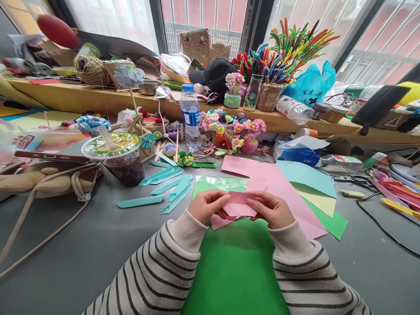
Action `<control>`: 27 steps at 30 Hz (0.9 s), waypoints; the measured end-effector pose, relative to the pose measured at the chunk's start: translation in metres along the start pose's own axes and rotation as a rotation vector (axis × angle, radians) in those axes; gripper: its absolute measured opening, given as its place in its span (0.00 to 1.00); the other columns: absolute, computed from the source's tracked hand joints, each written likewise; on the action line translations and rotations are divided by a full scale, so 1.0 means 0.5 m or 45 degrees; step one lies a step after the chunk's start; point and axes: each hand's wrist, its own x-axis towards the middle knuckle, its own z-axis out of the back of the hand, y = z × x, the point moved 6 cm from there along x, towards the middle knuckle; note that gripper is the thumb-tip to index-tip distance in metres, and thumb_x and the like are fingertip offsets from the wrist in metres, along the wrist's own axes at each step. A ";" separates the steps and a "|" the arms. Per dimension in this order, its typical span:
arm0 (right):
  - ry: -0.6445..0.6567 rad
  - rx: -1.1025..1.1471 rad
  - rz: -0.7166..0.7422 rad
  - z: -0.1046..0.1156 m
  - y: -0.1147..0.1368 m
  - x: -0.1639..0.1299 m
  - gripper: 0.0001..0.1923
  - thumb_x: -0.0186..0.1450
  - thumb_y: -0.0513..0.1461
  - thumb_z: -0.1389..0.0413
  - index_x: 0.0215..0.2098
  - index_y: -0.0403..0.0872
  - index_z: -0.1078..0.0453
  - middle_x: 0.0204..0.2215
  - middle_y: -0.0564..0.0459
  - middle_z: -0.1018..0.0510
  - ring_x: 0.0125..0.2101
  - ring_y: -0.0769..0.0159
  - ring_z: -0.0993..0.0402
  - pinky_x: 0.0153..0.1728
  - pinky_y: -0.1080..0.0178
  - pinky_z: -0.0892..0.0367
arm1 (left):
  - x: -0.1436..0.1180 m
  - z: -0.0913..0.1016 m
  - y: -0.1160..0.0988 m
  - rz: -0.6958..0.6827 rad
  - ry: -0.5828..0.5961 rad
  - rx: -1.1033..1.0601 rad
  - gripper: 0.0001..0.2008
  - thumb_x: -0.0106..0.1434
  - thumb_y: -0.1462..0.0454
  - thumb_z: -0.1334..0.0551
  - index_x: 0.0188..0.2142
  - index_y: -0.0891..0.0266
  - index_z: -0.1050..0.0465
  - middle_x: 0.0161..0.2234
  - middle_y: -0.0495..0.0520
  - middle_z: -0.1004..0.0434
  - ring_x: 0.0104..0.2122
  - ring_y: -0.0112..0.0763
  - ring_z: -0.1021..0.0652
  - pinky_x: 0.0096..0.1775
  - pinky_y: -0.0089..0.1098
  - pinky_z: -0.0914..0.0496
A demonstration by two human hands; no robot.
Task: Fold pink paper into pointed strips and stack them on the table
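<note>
A small folded piece of pink paper (241, 204) is held up between both hands, its fold lines faintly showing. My left hand (207, 205) pinches its left end, thumb on the near face. At the right end my right hand (273, 209) grips it the same way. Another bit of pink paper (219, 222) shows just below the left fingers. Beneath the hands lies a green sheet (241, 271), with a clear plastic sleeve (226, 182) at its far end. A larger pink sheet (278, 192) spreads out behind the right hand.
Folded light-blue paper strips (177, 192) lie to the left, near a lidded drink cup (123, 162). A water bottle (190, 120) stands at the back. Blue, yellow and green sheets (308, 178), scissors (361, 181) and a black cable (377, 223) are on the right.
</note>
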 end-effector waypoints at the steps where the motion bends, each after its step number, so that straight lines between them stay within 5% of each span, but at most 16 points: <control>1: 0.002 0.011 -0.013 0.000 -0.002 0.000 0.12 0.46 0.39 0.41 0.29 0.44 0.27 0.20 0.55 0.25 0.14 0.76 0.35 0.15 0.72 0.34 | 0.001 -0.002 0.004 0.019 0.012 -0.027 0.14 0.44 0.58 0.37 0.26 0.68 0.30 0.15 0.46 0.33 0.14 0.23 0.29 0.19 0.24 0.33; 11: 0.050 0.072 -0.051 -0.004 0.001 -0.006 0.09 0.46 0.37 0.41 0.28 0.49 0.26 0.27 0.56 0.24 0.13 0.78 0.33 0.16 0.73 0.31 | -0.001 -0.003 0.004 0.005 0.001 -0.115 0.16 0.42 0.60 0.35 0.30 0.67 0.30 0.19 0.48 0.29 0.15 0.23 0.28 0.20 0.24 0.31; 21: 0.145 0.005 0.145 -0.017 0.009 -0.009 0.07 0.49 0.38 0.44 0.28 0.48 0.26 0.29 0.53 0.23 0.24 0.70 0.28 0.20 0.70 0.29 | 0.004 -0.011 0.023 0.088 0.070 -0.132 0.19 0.46 0.53 0.40 0.30 0.68 0.30 0.17 0.50 0.28 0.17 0.29 0.25 0.19 0.24 0.31; 27: 0.085 0.012 0.071 -0.008 0.008 -0.008 0.08 0.48 0.38 0.43 0.28 0.48 0.26 0.28 0.55 0.23 0.20 0.72 0.29 0.21 0.68 0.28 | 0.004 -0.006 0.015 0.014 0.049 -0.122 0.18 0.44 0.53 0.39 0.26 0.68 0.31 0.16 0.49 0.30 0.19 0.30 0.25 0.22 0.26 0.30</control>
